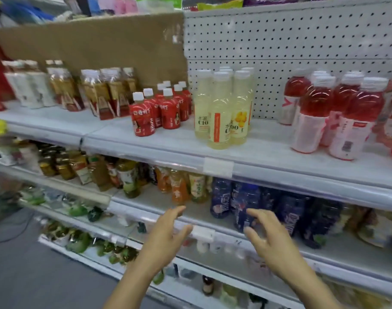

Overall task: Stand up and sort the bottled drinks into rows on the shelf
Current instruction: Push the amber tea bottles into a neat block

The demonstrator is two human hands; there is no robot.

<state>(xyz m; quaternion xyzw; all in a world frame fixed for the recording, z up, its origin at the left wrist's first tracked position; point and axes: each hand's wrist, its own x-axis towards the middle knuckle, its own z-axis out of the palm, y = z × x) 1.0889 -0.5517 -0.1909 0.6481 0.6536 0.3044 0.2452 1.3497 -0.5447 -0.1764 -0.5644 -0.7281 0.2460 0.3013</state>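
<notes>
Here the pale yellow bottles (pixel 221 112) stand upright in a tight cluster on the upper shelf, and everything else is placed from them. Far to their left, amber tea bottles (pixel 101 94) stand in loose, uneven files. Just to their left, small red bottles (pixel 157 108) bunch together, with the front one set forward of the rest.

Below and left of the yellow cluster, the left hand (pixel 163 244) hangs before the lower shelf edge (pixel 132 214), fingers spread and loosely bent, holding nothing. Directly beneath the yellow cluster, one shelf down, dark blue bottles (pixel 246 204) crowd together; blur hides whether any lean. Below and slightly right, the right hand (pixel 271 241) is likewise empty and splayed. Its fingertips are just in front of a blue bottle, though I cannot tell whether they touch it. Well to the right of the yellow cluster, red drink bottles (pixel 337 112) stand in a ragged group.

Both hands seem bound for the blue bottles. To do the step well:

- Take one bottle per hand, low on the body rather than at the cap.
- Lift it clear of its neighbours before shifting it.
- Set it down upright with the label forward.
- Build each file from the back of the shelf so that nothing topples.
</notes>
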